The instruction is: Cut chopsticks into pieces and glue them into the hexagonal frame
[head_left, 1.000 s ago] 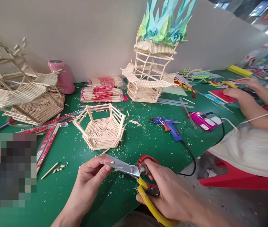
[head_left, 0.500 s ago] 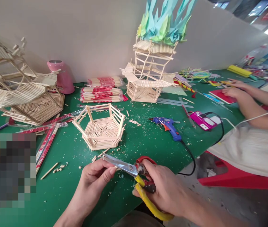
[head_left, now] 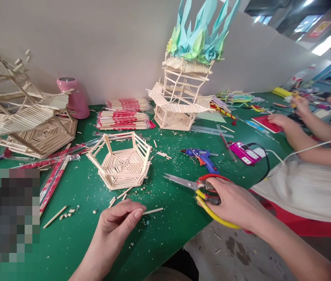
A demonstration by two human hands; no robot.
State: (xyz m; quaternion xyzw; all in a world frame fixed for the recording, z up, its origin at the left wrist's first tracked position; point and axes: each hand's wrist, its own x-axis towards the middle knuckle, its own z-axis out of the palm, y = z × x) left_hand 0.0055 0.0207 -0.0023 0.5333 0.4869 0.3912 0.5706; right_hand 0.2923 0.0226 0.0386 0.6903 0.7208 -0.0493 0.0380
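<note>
My left hand (head_left: 121, 220) pinches a short thin wooden stick (head_left: 153, 211), which points right over the green table. My right hand (head_left: 229, 199) is wrapped round the handles of red-and-yellow scissors (head_left: 183, 181), whose blades point left and are slightly apart. Beyond my hands stands a six-sided stick frame (head_left: 124, 164) with low railings. Small stick offcuts (head_left: 67, 213) lie left of my left hand. A blue glue gun (head_left: 202, 156) rests just past the scissors.
Stick models stand at the left (head_left: 33, 117) and back (head_left: 179, 97), the latter topped with paper leaves. Packed sticks (head_left: 123, 120) and a pink device (head_left: 76, 97) are near the wall. Right are a pink power strip (head_left: 245, 153), cables and another person's arms (head_left: 308, 142).
The scissors and my right hand have moved right and up, off the stick. The stick's free end now shows. At the right, the other person's far hand has lifted.
</note>
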